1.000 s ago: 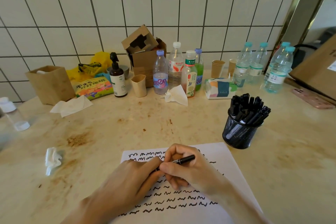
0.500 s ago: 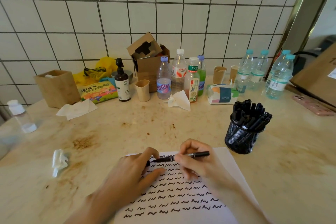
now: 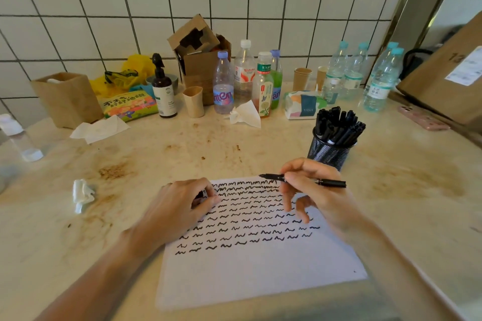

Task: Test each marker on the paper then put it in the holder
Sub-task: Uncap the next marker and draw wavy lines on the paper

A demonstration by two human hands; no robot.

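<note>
Head view: uncapped black marker (image 3: 302, 180)

one head-worn wide-angle view looks forward and down, close over the paper (image 3: 258, 255), facing the tiled wall (image 3: 234, 2).

Cap (image 3: 200, 194) now off marker (image 3: 302, 180).

Head view. Two bare forearms entered from the bottom edge, one at each lower corner. No sleeve, cuff or glove showed on either arm up to the frame edge. Left hand (image 3: 177, 206): no ring, watch or band visible on the fingers or wrist. Right hand (image 3: 317, 194): likewise unadorned, wrist bare. Fingernails appeared short and unpainted where visible. Rest of the body out of frame.
</note>
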